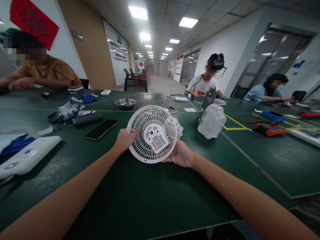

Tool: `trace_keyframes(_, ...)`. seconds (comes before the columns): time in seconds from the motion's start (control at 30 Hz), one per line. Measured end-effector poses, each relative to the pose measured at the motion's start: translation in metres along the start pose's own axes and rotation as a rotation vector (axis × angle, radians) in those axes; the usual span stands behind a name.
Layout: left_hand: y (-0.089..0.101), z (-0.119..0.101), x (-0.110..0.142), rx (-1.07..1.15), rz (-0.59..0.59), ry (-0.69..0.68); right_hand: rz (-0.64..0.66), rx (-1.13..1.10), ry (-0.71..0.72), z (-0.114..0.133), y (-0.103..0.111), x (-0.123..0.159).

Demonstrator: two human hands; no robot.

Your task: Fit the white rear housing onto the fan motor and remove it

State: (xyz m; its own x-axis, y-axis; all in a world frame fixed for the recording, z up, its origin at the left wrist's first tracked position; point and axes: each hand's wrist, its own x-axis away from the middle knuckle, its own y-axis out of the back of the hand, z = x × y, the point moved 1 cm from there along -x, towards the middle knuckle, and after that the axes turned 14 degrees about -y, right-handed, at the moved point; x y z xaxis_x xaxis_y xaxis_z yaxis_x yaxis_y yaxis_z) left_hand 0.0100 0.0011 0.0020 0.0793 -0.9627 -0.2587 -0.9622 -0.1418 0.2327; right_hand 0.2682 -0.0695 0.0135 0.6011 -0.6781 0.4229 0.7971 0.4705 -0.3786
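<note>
A round white fan grille (pixel 136 146) with a slotted plate at its centre is held up over the green table. My left hand (pixel 126 140) grips its left rim, thumb across the bars. On the lower right, my right hand (pixel 182 154) holds the rim, its fingertips partly hidden behind the grille. Behind the grille's right edge shows part of another white plastic piece (pixel 179 128), mostly hidden. To the right stands a white plastic housing (pixel 212 121). A black phone (pixel 101 129) lies left of my left hand.
A metal bowl (pixel 125 103) sits beyond the phone. At left are a white device (pixel 30 155), a dark case (pixel 87 119) and gloves (pixel 86 98). An orange multimeter (pixel 270 129) and blue item (pixel 273 116) lie right. Several people sit around the table (pixel 160 196).
</note>
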Motion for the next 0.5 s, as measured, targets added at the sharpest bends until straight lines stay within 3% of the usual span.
trace_keyframes(0.13, 0.0, -0.002, 0.001, 0.006, -0.08, -0.098, 0.058, -0.089, 0.007, -0.002, -0.013, 0.003)
trace_keyframes(0.3, -0.001, -0.006, 0.001, -0.001, -0.257, -0.238, -0.126, -0.16, 0.227, -0.003, -0.02, 0.0)
trace_keyframes(0.37, -0.001, -0.005, 0.0, 0.028, -0.23, -0.288, -0.169, -0.174, 0.314, -0.002, -0.021, 0.0)
trace_keyframes(0.5, -0.004, -0.004, 0.001, 0.075, -0.019, -0.385, -0.243, -0.109, 0.427, -0.001, -0.013, 0.002)
